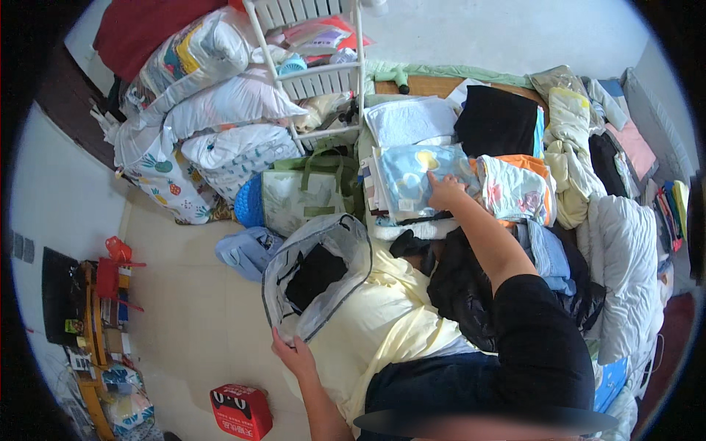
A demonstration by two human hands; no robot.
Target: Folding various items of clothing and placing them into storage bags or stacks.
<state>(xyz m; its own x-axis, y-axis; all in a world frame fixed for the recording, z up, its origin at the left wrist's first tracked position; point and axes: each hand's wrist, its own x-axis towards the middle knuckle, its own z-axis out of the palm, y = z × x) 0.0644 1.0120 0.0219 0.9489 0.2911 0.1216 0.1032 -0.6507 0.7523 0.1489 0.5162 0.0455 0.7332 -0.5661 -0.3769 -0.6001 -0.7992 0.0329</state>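
Observation:
My left hand [296,358] pinches the near edge of a round translucent storage bag [323,320] with dark piping. Black cloth [318,277] lies inside the bag, which leans against pale yellow fabric [386,305]. Out to the right, my right hand [447,191] rests on a folded light-blue patterned cloth [404,195], its index finger stretched out. Beside that cloth is a folded white and orange floral one [511,192]. Behind them sit a folded white towel [410,120] and a folded black cloth [498,121].
A white rack [360,73] stands at the back, near stuffed bags [228,103] and a green-handled tote [294,202]. Dark jackets [460,283], jeans [548,257] and a white quilt [621,272] cover the right. A red box [241,413] is on the floor [191,309].

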